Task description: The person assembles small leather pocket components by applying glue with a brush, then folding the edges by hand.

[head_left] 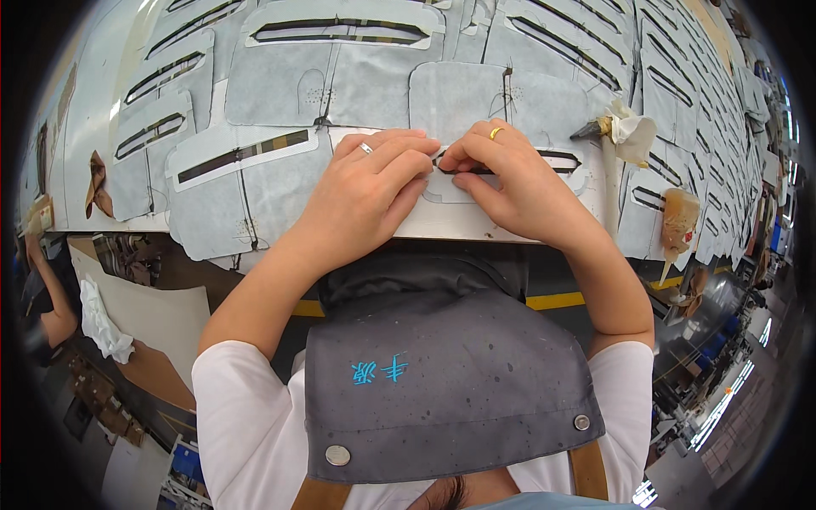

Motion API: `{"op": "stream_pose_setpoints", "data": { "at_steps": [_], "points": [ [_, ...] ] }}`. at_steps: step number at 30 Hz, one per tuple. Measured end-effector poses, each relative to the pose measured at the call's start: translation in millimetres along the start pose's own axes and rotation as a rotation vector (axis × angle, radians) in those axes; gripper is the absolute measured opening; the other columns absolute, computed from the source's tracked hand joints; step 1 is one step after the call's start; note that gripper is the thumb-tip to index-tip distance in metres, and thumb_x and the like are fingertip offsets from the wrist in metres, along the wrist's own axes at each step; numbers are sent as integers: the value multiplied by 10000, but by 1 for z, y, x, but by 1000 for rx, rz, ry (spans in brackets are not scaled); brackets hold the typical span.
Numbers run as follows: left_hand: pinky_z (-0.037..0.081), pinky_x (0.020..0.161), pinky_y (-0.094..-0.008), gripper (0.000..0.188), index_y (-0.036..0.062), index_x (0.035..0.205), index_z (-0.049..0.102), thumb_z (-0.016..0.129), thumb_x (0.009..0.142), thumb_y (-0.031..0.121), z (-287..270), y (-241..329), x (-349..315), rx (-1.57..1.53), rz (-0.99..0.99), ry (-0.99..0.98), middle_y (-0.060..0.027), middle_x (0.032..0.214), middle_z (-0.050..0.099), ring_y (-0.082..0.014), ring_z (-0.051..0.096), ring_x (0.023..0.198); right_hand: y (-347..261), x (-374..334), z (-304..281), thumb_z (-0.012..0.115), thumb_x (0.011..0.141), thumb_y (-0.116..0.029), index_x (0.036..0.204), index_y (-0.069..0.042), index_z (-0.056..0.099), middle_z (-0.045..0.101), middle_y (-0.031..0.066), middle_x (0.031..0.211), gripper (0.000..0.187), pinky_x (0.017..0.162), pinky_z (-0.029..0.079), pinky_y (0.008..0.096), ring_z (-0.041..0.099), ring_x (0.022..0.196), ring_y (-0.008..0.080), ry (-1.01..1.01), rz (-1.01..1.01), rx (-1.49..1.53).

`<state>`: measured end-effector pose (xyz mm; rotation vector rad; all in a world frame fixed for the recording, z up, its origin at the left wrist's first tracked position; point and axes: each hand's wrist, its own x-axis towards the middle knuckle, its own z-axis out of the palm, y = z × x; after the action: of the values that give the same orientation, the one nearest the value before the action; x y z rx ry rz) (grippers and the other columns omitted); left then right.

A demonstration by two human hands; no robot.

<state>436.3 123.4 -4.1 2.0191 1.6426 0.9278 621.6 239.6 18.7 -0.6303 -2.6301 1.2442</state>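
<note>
A grey fabric panel (459, 189) with a long dark-edged slot lies near the table's front edge, partly under my hands. My right hand (501, 174) is closed, its thumb and bent fingers pinching at the dark edging by the slot's left part. Close beside it, my left hand (371, 183) has its fingers drawn together and curled toward the slot's left end. What the left fingertips hold, if anything, is hidden. Left of that hand lies another slotted grey panel (200, 208). A further grey panel (459, 89) with loose dark thread is just beyond my hands.
Rows of similar panels (374, 72) cover the table. To the right lie a hammer (610, 187) with a dark head, crumpled white material (633, 136) and a yellowish stained object (680, 221). A brown scrap (98, 185) lies left. Another person's arm (55, 293) shows far left.
</note>
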Motion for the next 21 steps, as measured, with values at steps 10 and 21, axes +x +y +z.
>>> {"op": "stream_pose_setpoints", "data": {
  "at_steps": [10, 21],
  "points": [
    [391, 892, -345, 143, 74, 946, 594, 650, 824, 25, -1, 2, 1, 14, -1, -27, -22, 1166, 661, -214, 593, 1159, 9, -1, -7, 645, 765, 4, 1027, -53, 643, 558, 53, 915, 267, 735, 448, 327, 530, 820, 218, -55, -272, -230],
    [409, 952, -370, 240, 60, 1022, 640, 679, 788, 23, -6, 3, 3, 99, 26, -62, -35, 1196, 642, -241, 572, 1165, 24, -22, 9, 600, 760, -80, 1201, -100, 602, 575, 0, 1001, 441, 728, 436, 313, 528, 844, 188, 146, -311, -423]
  ]
}}
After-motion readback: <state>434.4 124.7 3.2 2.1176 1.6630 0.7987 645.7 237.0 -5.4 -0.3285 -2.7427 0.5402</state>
